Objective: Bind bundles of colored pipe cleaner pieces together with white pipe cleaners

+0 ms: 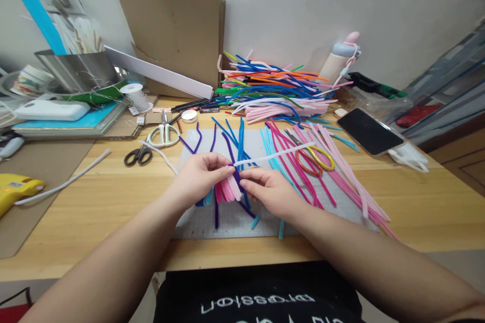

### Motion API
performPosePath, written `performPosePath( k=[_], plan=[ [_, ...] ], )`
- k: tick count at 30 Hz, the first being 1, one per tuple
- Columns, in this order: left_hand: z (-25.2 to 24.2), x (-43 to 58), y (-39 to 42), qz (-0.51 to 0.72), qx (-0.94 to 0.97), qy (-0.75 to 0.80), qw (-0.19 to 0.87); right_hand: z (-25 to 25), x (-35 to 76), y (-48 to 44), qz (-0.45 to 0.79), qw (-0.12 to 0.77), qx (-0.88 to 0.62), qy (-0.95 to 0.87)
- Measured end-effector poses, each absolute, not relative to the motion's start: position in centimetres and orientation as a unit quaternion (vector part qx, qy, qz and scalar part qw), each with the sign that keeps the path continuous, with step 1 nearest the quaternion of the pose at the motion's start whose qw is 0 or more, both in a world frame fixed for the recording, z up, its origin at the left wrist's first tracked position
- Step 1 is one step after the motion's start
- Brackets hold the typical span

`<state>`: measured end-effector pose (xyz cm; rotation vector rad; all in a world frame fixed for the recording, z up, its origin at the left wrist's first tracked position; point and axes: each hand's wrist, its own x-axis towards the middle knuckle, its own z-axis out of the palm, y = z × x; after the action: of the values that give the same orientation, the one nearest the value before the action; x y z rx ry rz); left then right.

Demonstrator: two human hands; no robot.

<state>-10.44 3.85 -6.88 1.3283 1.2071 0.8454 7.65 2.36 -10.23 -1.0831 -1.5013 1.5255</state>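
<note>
My left hand (200,176) pinches a row of folded pipe cleaners (226,189) that runs from blue to pink and pale pink. A white pipe cleaner (273,155) sticks out to the right from its fingertips. My right hand (271,189) is closed at the right edge of the row, thumb and forefinger beside a dark purple pipe cleaner (237,175); its other fingers are partly hidden. Beneath both hands lies a grey cutting mat (227,229) with loose purple, blue and light blue pipe cleaners. Magenta pipe cleaners (295,164) rest to the right.
Scissors with red and yellow handles (322,159) lie on the mat. White-handled scissors (163,133) and black scissors (138,155) are at left, near a yellow glue gun (18,189). A pipe cleaner pile (280,91) stands behind; a phone (369,131) lies right.
</note>
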Motion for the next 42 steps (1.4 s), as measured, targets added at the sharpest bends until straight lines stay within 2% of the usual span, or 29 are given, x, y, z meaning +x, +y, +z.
performPosePath(
  k=[9, 15, 22, 29, 34, 39, 42],
  plan=[
    [-6.8, -10.2, 3.6, 0.335, 0.512, 0.476, 0.632, -9.8, 7.4, 2.2, 0.612, 0.337, -0.402, -0.592],
    [-6.6, -10.5, 3.6, 0.350, 0.517, 0.474, 0.621, -9.7, 7.6, 2.0, 0.585, 0.332, -0.401, -0.622],
    [-6.0, -10.7, 3.8, 0.400, 0.516, 0.489, 0.578, -9.3, 7.8, 1.6, 0.491, 0.317, -0.419, -0.695],
    [-6.2, -10.7, 3.6, 0.412, 0.525, 0.475, 0.574, -9.5, 7.5, 1.6, 0.617, 0.296, -0.385, -0.619],
    [-6.1, -10.5, 3.6, 0.407, 0.530, 0.480, 0.568, -9.6, 7.3, 1.7, 0.633, 0.308, -0.383, -0.598],
    [-6.0, -10.5, 3.7, 0.415, 0.526, 0.480, 0.566, -9.2, 7.4, 1.7, 0.588, 0.303, -0.393, -0.639],
    [-6.1, -10.5, 3.6, 0.386, 0.527, 0.483, 0.583, -8.9, 8.0, 1.3, 0.462, 0.293, -0.401, -0.735]
  ],
)
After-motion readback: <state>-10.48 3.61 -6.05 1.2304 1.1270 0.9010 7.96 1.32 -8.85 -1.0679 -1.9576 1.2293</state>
